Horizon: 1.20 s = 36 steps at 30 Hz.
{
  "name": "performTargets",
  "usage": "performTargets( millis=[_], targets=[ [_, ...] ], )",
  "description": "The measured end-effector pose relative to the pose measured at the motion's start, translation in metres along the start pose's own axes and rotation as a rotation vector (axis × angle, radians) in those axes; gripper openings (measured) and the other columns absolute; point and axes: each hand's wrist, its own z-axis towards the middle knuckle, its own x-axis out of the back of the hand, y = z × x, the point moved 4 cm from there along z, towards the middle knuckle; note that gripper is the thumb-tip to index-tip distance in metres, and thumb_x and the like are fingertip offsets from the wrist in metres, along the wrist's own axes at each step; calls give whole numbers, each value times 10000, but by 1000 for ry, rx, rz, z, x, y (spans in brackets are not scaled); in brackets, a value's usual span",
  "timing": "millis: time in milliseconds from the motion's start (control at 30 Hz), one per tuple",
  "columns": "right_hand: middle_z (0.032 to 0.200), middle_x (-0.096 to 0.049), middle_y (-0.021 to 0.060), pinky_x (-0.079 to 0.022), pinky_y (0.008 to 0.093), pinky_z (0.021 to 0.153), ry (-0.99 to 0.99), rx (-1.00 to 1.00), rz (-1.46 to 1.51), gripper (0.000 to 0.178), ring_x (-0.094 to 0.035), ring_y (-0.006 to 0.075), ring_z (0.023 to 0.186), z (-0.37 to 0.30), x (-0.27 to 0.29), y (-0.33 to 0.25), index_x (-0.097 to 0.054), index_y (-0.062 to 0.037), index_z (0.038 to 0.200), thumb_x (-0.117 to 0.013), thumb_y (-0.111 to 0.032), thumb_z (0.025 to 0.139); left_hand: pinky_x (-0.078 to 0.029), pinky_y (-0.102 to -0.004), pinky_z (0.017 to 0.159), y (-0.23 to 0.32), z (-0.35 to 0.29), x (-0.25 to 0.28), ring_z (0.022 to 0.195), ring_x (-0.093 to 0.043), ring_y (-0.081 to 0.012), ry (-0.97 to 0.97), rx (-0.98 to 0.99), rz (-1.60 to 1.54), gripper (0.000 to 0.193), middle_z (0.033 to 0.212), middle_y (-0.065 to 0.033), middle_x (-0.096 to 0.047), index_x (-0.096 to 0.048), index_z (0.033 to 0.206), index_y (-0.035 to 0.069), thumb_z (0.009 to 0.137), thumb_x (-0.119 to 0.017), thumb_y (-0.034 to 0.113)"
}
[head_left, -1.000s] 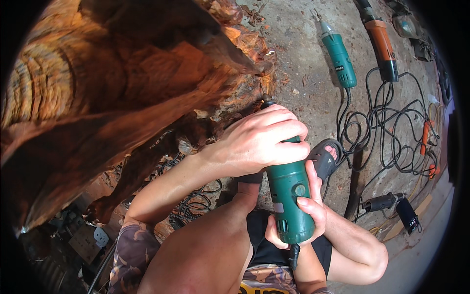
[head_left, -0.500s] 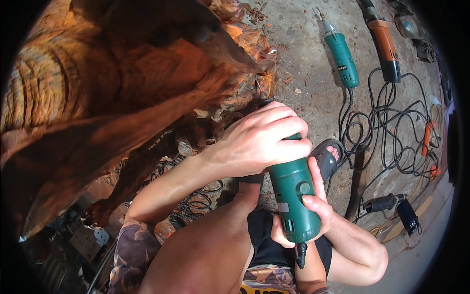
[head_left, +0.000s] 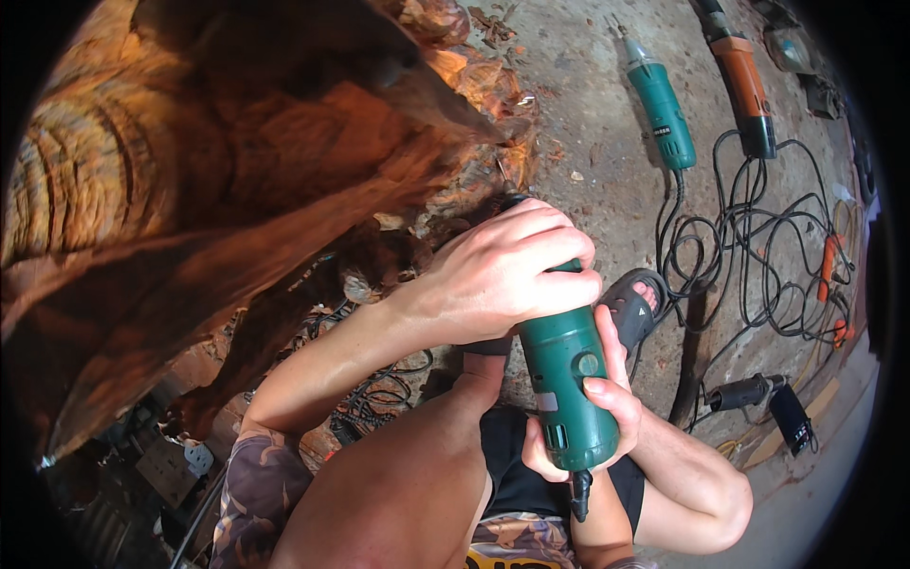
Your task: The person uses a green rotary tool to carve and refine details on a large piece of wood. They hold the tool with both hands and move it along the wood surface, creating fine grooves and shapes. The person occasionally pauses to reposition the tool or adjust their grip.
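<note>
A green die grinder (head_left: 567,379) is gripped in both hands, slanting from lower right up toward the wood. My left hand (head_left: 512,270) wraps round its front end, fingers curled over the top. Under the rear of the body, my right hand (head_left: 621,408) cradles it, thumb along the side. A thin metal bit (head_left: 502,169) points from the dark nose at the carved reddish-brown wood (head_left: 284,161); whether its tip touches the wood I cannot tell. The wood fills the upper left, its surface smooth in places and ridged at the far left.
A second green grinder (head_left: 662,109) and an orange power tool (head_left: 742,90) lie on the concrete floor. Black cables (head_left: 730,247) coil at the right, near a dark tool (head_left: 739,393) and a phone (head_left: 792,417). My sandalled foot (head_left: 630,308) rests beside the grinder. More cables (head_left: 374,398) lie below the wood.
The wood's edge near the bit looks slightly shifted in view, and the grinder's rear has moved a touch left. Both hands keep the same hold.
</note>
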Motion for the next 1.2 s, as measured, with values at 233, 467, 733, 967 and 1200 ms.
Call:
performTargets(
  millis=[233,467,733,967,1200],
  targets=[
    [1389,-489,475,-580,552,938,19,24,-26,612,-643,568,1163,-2,-5,-8,-541,-97,1191,-878,-152,682,-549,-412,848,-1,-3,-2,919,-666,-294,6,-28,-36,234,978,-82,-646,-691,906,50,688,-747,113],
    [1390,-481,481,-566,575,953,-56,-52,-18,591,-628,581,1175,-4,1,-2,-540,-79,1193,-862,-142,702,-548,-407,841,0,-2,-1,914,-664,-291,-10,-10,-19,219,972,-79,-643,-696,909,52,704,-741,112],
    [1368,-489,492,-567,570,955,-63,-49,-4,587,-623,574,1188,-4,1,2,-551,-64,1202,-861,-164,714,-547,-401,842,1,3,2,917,-667,-281,-20,8,19,237,965,-76,-641,-696,907,53,683,-731,122],
    [1376,-495,479,-574,559,948,-30,-48,16,580,-635,566,1175,-4,0,4,-558,-79,1186,-868,-164,703,-545,-404,849,1,1,1,920,-664,-281,-24,14,5,233,967,-76,-640,-696,907,53,689,-735,125],
    [1389,-486,479,-578,558,937,20,10,-37,599,-645,569,1158,-6,-3,-1,-548,-92,1181,-871,-166,682,-542,-414,861,-1,-2,-1,931,-662,-293,-9,-13,-25,234,975,-77,-640,-690,914,52,698,-743,125]
  ],
)
